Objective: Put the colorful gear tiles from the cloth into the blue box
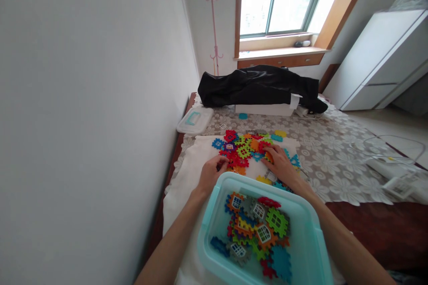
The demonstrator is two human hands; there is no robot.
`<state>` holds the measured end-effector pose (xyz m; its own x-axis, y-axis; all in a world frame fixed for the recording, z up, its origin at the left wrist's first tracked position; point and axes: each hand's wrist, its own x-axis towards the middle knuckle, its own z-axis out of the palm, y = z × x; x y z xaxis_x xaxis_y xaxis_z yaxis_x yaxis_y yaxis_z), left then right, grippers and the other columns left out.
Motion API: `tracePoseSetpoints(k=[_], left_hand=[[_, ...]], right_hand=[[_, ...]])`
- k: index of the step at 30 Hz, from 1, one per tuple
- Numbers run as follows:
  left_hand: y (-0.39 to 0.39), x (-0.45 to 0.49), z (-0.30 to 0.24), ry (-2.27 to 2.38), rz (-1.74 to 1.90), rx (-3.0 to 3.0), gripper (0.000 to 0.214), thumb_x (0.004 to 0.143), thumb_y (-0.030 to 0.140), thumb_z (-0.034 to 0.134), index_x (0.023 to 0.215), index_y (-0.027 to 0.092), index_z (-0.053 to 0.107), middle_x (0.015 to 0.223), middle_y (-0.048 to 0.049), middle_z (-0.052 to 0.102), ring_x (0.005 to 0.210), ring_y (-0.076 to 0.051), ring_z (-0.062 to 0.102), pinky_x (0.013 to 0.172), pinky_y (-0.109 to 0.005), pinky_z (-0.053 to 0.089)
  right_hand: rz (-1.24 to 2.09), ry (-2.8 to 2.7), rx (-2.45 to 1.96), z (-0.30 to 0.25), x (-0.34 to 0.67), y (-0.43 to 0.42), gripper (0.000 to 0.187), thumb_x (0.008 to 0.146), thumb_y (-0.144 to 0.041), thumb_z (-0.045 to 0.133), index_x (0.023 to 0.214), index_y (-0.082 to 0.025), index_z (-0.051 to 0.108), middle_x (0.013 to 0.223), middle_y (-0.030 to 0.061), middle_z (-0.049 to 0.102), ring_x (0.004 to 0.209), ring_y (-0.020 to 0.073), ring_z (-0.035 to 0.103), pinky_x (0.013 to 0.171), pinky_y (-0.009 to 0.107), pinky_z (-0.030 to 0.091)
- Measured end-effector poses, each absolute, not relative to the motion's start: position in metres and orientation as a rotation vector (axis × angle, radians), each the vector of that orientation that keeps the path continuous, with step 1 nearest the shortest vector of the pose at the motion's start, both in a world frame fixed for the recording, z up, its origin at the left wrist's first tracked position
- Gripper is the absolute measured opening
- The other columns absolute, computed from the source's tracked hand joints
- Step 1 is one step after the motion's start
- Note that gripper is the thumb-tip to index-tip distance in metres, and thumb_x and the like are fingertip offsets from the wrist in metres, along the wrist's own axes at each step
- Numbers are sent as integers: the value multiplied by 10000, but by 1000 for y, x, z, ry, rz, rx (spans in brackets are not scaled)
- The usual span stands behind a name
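Observation:
A heap of colourful interlocking plastic waffle-block pieces point(240, 151) lies on a white cloth point(189, 191). My left hand point(211, 174) rests at the heap's near left edge, its fingers bunched against red pieces. My right hand point(280, 164) reaches over the heap's right side, with its fingers curled around an orange piece point(268, 157). Nearer to me, between my forearms, sits a clear plastic box with a teal rim point(214, 213). Several similar pieces point(256, 231) lie jumbled inside it.
A grey wall point(93, 120) runs along the left. A lace-patterned tablecloth point(334, 164) covers the bed or table. Farther off lie a black garment point(257, 87), a white box point(264, 109) and a clear lid point(194, 120). Cables and a white device point(397, 178) lie right.

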<state>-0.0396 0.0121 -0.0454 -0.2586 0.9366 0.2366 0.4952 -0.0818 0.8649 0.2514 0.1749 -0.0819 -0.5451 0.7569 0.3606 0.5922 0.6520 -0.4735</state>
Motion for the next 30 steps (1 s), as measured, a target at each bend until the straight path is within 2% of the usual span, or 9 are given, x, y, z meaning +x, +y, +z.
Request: tracePoseSetpoints(k=[8, 14, 19, 22, 26, 30], left_hand=[[11, -38, -41, 1743, 1293, 1542, 203, 988, 317, 659, 1027, 178, 801, 876, -35, 775, 731, -161, 640, 695, -275, 468], [12, -37, -41, 1745, 1298, 1547, 185, 987, 305, 665, 1022, 184, 800, 878, -30, 774, 731, -161, 640, 700, -277, 474], [13, -38, -43, 1750, 1295, 1554, 184, 995, 308, 663, 1025, 188, 800, 866, -26, 769, 728, -159, 641, 697, -276, 467], [13, -39, -44, 1745, 1297, 1553, 186, 994, 307, 660, 1034, 192, 800, 860, -24, 767, 725, -161, 641, 697, -277, 469], [13, -39, -45, 1748, 1291, 1555, 182, 995, 311, 666, 1037, 195, 799, 870, -23, 770, 731, -160, 645, 700, -275, 474], [13, -39, -44, 1746, 1293, 1549, 183, 997, 317, 670, 1029, 193, 800, 877, -24, 777, 732, -158, 649, 706, -273, 482]], right_hand=[[464, -2319, -982, -74, 245, 168, 337, 1027, -317, 561, 1325, -221, 686, 1337, 145, 664, 1286, 319, 667, 1149, 489, 570], [476, -2174, -1055, -70, 245, 169, 387, 1021, -424, 611, 1346, -235, 703, 1338, 151, 671, 1217, 326, 700, 1115, 509, 589], [405, -2280, -1054, -75, 247, 173, 537, 1061, -491, 581, 1522, -222, 643, 1510, 178, 635, 1387, 373, 618, 1204, 558, 536], [335, -2395, -1030, -76, 249, 172, 569, 1063, -500, 589, 1562, -229, 622, 1577, 160, 613, 1427, 388, 579, 1246, 574, 499], [314, -2401, -1060, -73, 248, 169, 531, 1059, -504, 593, 1508, -227, 651, 1423, 170, 659, 1322, 376, 622, 1177, 551, 546], [289, -2416, -1063, -72, 247, 168, 526, 1039, -445, 603, 1520, -237, 647, 1334, 176, 643, 1255, 367, 642, 1131, 552, 568]])
